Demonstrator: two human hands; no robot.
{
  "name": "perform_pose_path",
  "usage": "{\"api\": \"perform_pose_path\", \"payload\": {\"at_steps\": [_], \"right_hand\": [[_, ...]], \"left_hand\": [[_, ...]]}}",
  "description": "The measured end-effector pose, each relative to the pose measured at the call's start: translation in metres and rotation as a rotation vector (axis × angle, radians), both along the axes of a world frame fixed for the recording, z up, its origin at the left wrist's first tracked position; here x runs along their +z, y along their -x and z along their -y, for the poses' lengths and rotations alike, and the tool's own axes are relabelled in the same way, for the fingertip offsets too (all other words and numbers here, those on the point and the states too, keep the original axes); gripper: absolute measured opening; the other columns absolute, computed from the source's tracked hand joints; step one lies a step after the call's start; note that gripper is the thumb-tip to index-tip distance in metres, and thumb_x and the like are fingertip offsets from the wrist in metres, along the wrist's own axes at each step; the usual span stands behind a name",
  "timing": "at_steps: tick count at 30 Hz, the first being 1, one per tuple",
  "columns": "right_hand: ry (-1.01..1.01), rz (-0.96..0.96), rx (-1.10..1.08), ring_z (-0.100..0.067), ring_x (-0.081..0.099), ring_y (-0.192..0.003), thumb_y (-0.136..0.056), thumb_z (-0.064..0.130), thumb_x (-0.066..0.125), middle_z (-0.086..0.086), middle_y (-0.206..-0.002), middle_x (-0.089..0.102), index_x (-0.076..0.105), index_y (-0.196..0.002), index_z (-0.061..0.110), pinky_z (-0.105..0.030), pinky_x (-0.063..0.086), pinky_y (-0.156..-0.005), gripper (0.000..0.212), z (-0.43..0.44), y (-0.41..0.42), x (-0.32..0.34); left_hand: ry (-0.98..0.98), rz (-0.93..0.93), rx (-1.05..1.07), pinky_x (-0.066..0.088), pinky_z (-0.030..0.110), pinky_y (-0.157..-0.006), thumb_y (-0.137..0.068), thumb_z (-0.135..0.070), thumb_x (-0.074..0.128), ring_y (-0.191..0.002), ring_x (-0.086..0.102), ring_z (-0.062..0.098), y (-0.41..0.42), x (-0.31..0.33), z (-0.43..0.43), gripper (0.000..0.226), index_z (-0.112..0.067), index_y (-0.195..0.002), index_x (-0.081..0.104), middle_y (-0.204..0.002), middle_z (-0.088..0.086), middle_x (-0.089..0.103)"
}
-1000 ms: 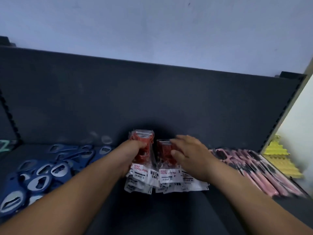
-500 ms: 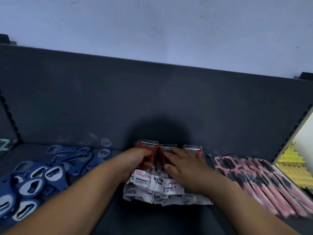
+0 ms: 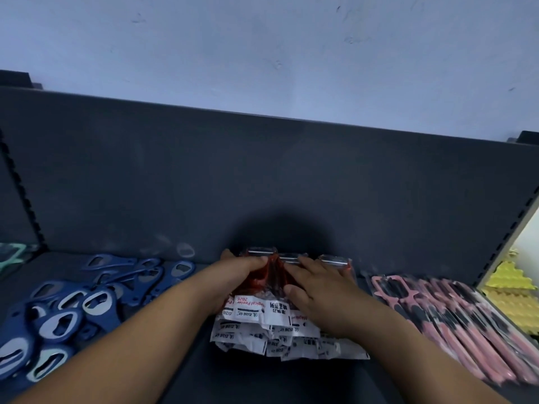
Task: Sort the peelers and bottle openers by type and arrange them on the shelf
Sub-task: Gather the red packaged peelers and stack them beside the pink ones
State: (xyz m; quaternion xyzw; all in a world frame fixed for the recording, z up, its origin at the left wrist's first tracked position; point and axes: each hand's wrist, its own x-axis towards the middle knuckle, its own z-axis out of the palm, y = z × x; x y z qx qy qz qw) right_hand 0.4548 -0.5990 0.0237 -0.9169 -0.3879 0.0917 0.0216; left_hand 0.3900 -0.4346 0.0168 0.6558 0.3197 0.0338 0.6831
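Note:
A pile of red peelers [image 3: 274, 275] in clear packets with white labels lies in the middle of the dark shelf [image 3: 262, 383]. My left hand [image 3: 236, 275] grips the left side of the pile, fingers curled over a red peeler. My right hand [image 3: 318, 293] lies flat on the pile's right side, pressing the packets down. Blue bottle openers [image 3: 67, 313] are heaped on the shelf to the left. Pink peelers [image 3: 455, 319] in packets lie in a row to the right.
The shelf's dark back panel [image 3: 262, 185] rises just behind the pile. A yellow ridged item [image 3: 513, 290] sits beyond the shelf's right upright. A pale green item [image 3: 10, 258] shows at the far left edge.
The red peelers, held apart a second ago, are now pushed together into one pile against the back panel. My right hand has flattened on top of them.

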Motion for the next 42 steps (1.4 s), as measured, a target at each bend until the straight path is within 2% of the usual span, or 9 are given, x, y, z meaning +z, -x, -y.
{"api": "perform_pose_path", "payload": {"at_steps": [4,10,12,15,18,20,26,31,42], "right_hand": [[-0.024,-0.008,-0.005,-0.02,0.0,-0.148,-0.099,0.053,0.022,0.005,-0.162,0.0,0.009,-0.151,0.038,-0.047,0.002,-0.118,0.056,0.0,0.002,0.005],[-0.043,0.012,-0.001,-0.019,0.001,-0.148,-0.098,0.054,0.021,0.005,-0.162,0.003,0.01,-0.151,0.037,-0.045,0.002,-0.119,0.056,-0.002,0.007,0.009],[-0.052,0.031,0.005,-0.02,0.002,-0.148,-0.098,0.053,0.021,0.004,-0.162,0.004,0.01,-0.151,0.037,-0.045,0.003,-0.119,0.057,-0.005,0.009,0.01],[-0.061,0.061,0.016,-0.02,0.003,-0.148,-0.098,0.053,0.022,0.003,-0.162,0.005,0.01,-0.151,0.035,-0.047,0.004,-0.119,0.058,-0.009,0.014,0.014],[-0.081,0.1,0.043,-0.02,0.003,-0.148,-0.098,0.053,0.025,0.003,-0.162,0.004,0.009,-0.152,0.034,-0.047,0.005,-0.119,0.059,-0.016,0.023,0.021],[-0.099,0.113,0.062,-0.02,0.002,-0.148,-0.098,0.054,0.028,0.004,-0.162,0.003,0.009,-0.152,0.034,-0.046,0.005,-0.12,0.06,-0.022,0.029,0.025],[-0.151,0.149,0.161,-0.02,0.006,-0.148,-0.096,0.054,0.033,0.003,-0.161,0.007,0.012,-0.152,0.032,-0.046,0.008,-0.119,0.064,-0.058,0.059,0.033],[-0.175,0.167,0.247,-0.02,0.011,-0.147,-0.095,0.055,0.036,0.002,-0.161,0.011,0.015,-0.152,0.03,-0.044,0.015,-0.118,0.065,-0.098,0.106,0.03],[-0.209,0.128,0.356,-0.018,0.013,-0.147,-0.096,0.054,0.037,0.003,-0.16,0.014,0.018,-0.151,0.029,-0.042,0.017,-0.118,0.064,-0.222,0.255,0.023]], "left_hand": [[-0.004,-0.01,-0.025,0.055,0.035,-0.07,-0.087,-0.038,0.065,-0.092,0.063,0.027,0.003,0.001,-0.002,0.079,-0.019,-0.147,0.017,-0.098,0.008,0.055],[-0.105,-0.006,-0.029,0.054,0.042,-0.089,-0.084,-0.049,0.063,-0.103,0.062,0.028,0.006,-0.002,-0.012,0.075,-0.021,-0.144,0.026,-0.122,0.01,0.057],[-0.292,-0.034,-0.028,0.046,0.044,-0.1,-0.079,-0.057,0.06,-0.119,0.053,0.028,0.011,-0.002,-0.014,0.084,-0.026,-0.147,0.021,-0.14,0.009,0.045],[-0.75,-0.058,-0.065,0.028,0.041,-0.114,-0.087,-0.055,0.051,-0.14,0.027,0.026,0.022,0.002,-0.013,0.078,-0.03,-0.151,0.014,-0.155,0.005,0.022],[-1.148,-0.074,-0.087,0.014,0.039,-0.117,-0.091,-0.055,0.045,-0.146,0.009,0.023,0.039,0.008,-0.016,0.077,-0.028,-0.153,0.008,-0.16,0.003,0.009],[-1.277,-0.091,-0.092,0.012,0.041,-0.118,-0.092,-0.056,0.043,-0.147,0.007,0.023,0.052,0.012,-0.021,0.076,-0.027,-0.153,0.009,-0.16,0.004,0.009],[-1.405,-0.16,-0.053,0.009,0.04,-0.117,-0.093,-0.057,0.04,-0.146,0.005,0.023,0.108,0.019,-0.045,0.074,-0.027,-0.152,0.009,-0.16,0.003,0.008],[-1.369,-0.223,-0.028,0.007,0.04,-0.117,-0.094,-0.056,0.039,-0.147,0.003,0.022,0.167,0.016,-0.075,0.071,-0.027,-0.152,0.011,-0.16,0.003,0.008],[-1.375,-0.302,0.112,0.014,0.04,-0.115,-0.092,-0.057,0.043,-0.144,0.014,0.023,0.339,0.021,-0.181,0.07,-0.027,-0.15,0.02,-0.157,0.003,0.018]]}}
